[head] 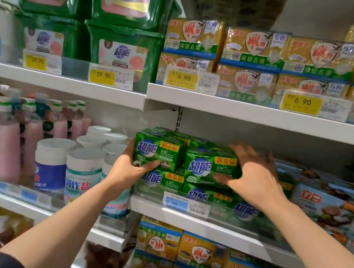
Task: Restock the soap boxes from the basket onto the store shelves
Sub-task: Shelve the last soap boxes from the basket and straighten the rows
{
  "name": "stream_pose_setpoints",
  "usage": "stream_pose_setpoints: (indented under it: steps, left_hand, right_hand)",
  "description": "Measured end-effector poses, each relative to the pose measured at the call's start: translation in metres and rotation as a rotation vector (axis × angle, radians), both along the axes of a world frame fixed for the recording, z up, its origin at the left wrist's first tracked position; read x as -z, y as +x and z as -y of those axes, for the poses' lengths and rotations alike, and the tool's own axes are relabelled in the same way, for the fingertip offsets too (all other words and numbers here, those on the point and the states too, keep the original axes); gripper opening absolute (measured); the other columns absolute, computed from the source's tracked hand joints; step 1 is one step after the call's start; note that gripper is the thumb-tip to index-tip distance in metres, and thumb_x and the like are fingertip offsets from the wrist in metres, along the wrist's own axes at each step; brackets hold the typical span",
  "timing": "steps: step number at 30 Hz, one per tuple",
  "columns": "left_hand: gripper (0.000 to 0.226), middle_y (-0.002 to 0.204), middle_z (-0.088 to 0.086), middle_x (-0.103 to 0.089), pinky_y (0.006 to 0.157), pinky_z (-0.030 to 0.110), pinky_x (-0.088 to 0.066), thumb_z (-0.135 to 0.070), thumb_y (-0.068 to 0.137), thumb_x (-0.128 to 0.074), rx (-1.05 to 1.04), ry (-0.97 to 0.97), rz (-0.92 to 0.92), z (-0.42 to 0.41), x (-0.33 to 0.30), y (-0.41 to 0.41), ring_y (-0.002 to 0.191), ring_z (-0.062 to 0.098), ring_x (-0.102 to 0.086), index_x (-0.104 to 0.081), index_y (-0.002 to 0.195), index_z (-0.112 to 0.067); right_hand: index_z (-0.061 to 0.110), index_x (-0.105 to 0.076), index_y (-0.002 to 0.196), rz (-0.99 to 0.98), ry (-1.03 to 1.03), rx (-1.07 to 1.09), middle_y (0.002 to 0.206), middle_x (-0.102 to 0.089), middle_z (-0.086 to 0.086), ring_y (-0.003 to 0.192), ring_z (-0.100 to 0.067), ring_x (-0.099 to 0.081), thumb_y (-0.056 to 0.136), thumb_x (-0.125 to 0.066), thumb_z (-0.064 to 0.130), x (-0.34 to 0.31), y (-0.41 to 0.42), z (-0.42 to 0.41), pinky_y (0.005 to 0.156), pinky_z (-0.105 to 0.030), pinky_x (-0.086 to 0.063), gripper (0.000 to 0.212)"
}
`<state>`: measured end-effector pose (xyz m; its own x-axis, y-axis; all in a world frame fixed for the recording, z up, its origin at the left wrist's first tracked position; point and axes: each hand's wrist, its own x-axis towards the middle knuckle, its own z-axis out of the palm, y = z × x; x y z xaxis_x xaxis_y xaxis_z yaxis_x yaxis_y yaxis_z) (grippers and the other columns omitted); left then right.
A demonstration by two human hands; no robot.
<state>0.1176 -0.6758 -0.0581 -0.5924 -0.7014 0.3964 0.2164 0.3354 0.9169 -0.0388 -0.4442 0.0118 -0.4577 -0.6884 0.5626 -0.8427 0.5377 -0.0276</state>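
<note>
Here, my left hand (127,167) grips the left green soap pack (158,151) on the top layer of the middle shelf (215,226), thumb curled across its front face and fingers behind its left end. My right hand (254,178) lies over the neighbouring green soap pack (209,166), fingers spread and bent over its top and right end, thumb low across its front; it holds that pack. Both packs sit side by side, touching, on a lower layer of green packs (206,193) behind a blue price tag (175,203). Yellow soap packs (254,46) fill the shelf above, over yellow price tags (182,78) reading 6.90. Green tubs (123,53) stand at upper left. White-capped jars (84,171) and pink bottles (4,148) stand left of the green packs; blue boxes (325,207) lie to their right.
</note>
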Motion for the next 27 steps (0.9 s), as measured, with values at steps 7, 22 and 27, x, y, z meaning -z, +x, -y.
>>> stream_pose_setpoints:
  steps: [7,22,27]
  left_hand:
    - [0.086,0.109,-0.004,-0.07,0.089,0.044,-0.056,-0.019,0.057,-0.09,-0.068,-0.089,0.008,-0.004,0.008,-0.006,0.1,0.016,-0.068,-0.048,0.132,-0.021]
    - [0.061,0.103,-0.002,-0.068,0.062,0.024,-0.059,-0.051,0.075,-0.056,0.011,0.094,-0.155,-0.018,0.001,-0.012,0.08,0.01,-0.071,-0.049,0.126,-0.017]
    - [0.062,0.109,0.006,-0.069,0.071,0.035,-0.059,-0.053,0.078,-0.054,-0.033,0.067,-0.127,-0.015,0.004,-0.014,0.092,0.023,-0.07,-0.051,0.126,-0.013]
  right_hand:
    - [0.033,-0.032,0.145,0.042,0.111,0.015,0.145,-0.046,-0.001,0.128,-0.023,-0.046,0.089,-0.049,0.059,0.001,0.003,-0.02,0.116,-0.049,-0.019,0.064]
    - [-0.003,-0.059,0.117,-0.243,-0.162,0.139,0.112,-0.065,-0.022,0.1,-0.04,-0.064,0.07,-0.075,0.052,0.063,-0.02,-0.044,0.088,-0.053,-0.053,0.074]
    - [-0.004,-0.053,0.125,-0.371,-0.338,0.126,0.119,-0.059,-0.019,0.111,-0.033,-0.052,0.074,-0.075,0.036,0.095,-0.016,-0.054,0.102,-0.046,-0.044,0.068]
